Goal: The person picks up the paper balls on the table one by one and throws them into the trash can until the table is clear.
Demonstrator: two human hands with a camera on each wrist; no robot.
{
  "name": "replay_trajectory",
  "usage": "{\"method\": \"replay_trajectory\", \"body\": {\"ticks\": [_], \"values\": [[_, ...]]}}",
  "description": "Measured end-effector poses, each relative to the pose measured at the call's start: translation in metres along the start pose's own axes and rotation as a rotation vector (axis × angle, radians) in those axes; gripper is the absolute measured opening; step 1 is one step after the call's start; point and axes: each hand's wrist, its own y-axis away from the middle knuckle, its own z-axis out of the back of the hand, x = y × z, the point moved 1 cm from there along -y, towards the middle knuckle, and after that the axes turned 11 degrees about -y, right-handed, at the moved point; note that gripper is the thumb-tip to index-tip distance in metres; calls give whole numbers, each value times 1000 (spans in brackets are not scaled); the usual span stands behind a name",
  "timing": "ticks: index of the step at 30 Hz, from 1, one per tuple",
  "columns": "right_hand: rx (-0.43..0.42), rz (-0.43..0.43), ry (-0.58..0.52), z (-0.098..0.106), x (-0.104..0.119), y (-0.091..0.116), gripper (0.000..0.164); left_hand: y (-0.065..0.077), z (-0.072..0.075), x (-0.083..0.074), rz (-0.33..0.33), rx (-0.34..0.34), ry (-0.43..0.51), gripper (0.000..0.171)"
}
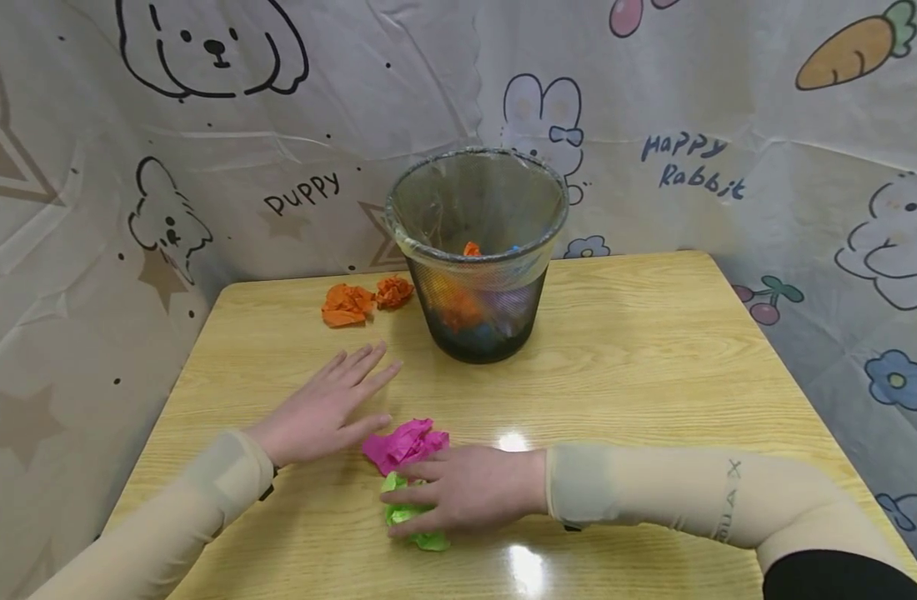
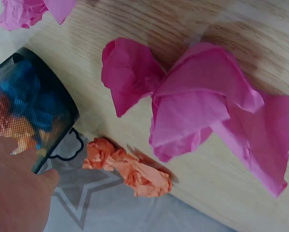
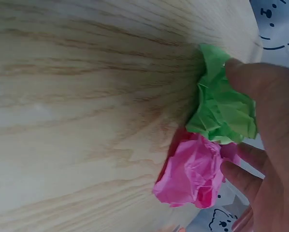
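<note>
In the head view, my left hand (image 1: 327,408) is held over the table with fingers spread and straight, just left of a crumpled pink paper (image 1: 404,444). The left wrist view shows the hand's edge (image 2: 21,188) at lower left and a folded pink paper (image 2: 197,106) across the middle. My right hand (image 1: 473,492) reaches over a crumpled green paper (image 1: 428,542), its fingers extended across the top. Up close in the right wrist view, the thumb lies against the green paper (image 3: 222,101), and the pink paper (image 3: 190,171) sits right beside it.
A black mesh waste bin (image 1: 477,325) with a clear liner stands at the back of the table (image 1: 638,350), holding orange, blue and purple paper. Left of it lie two crumpled orange papers, a larger orange ball (image 1: 347,306) and a smaller orange ball (image 1: 394,292). A printed curtain (image 1: 338,75) hangs behind.
</note>
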Motion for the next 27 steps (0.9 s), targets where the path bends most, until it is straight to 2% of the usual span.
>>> {"method": "replay_trajectory", "body": {"ticks": [9, 16, 27], "values": [[5, -10, 41, -2, -2, 3, 61, -2, 0, -7, -17, -25, 18, 75], [-62, -26, 12, -6, -6, 7, 37, -3, -3, -7, -8, -5, 22, 74], [-93, -39, -2, -11, -11, 13, 31, -3, -4, -9, -5, 15, 30, 74]]}}
